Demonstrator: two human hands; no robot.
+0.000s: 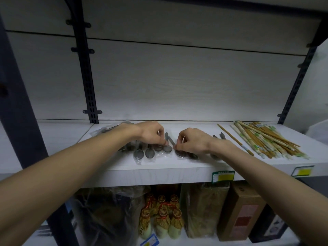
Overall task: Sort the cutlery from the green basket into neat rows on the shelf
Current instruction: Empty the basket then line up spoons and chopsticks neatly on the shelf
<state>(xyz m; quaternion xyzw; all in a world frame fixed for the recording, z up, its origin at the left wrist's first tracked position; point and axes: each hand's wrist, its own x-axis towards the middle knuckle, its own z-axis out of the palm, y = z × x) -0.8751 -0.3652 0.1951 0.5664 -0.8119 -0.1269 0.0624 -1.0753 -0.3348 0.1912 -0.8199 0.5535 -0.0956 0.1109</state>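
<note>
Left hand (pixel 150 132) fingers (pixel 164 142) curl down and pinch at the wrapped spoons (pixel 152 152), right at the bowl ends. Right hand (pixel 192 141) fingers (pixel 177 146) do the same from the other side, pinching the plastic sleeve of one spoon just beside the left fingertips. Both hands grasp, nothing loose.

Spoons lie side by side along the front half of the shelf (pixel 159 172), bowls toward the edge, handles pointing back. More spoons sit under and right of the right wrist. Wrapped chopsticks (pixel 266 141) are piled further right, well apart from the spoons, not yet squared up. Green basket not in view.

Step, as I read it: aligning the spoon row, nudging one into the gap between the two hands. Next move likely needs a small sideways slide to even out the spacing and line up the bowls, then letting go without dragging the slippery sleeves. Chopstick pile looks like it needs tidying after.
</note>
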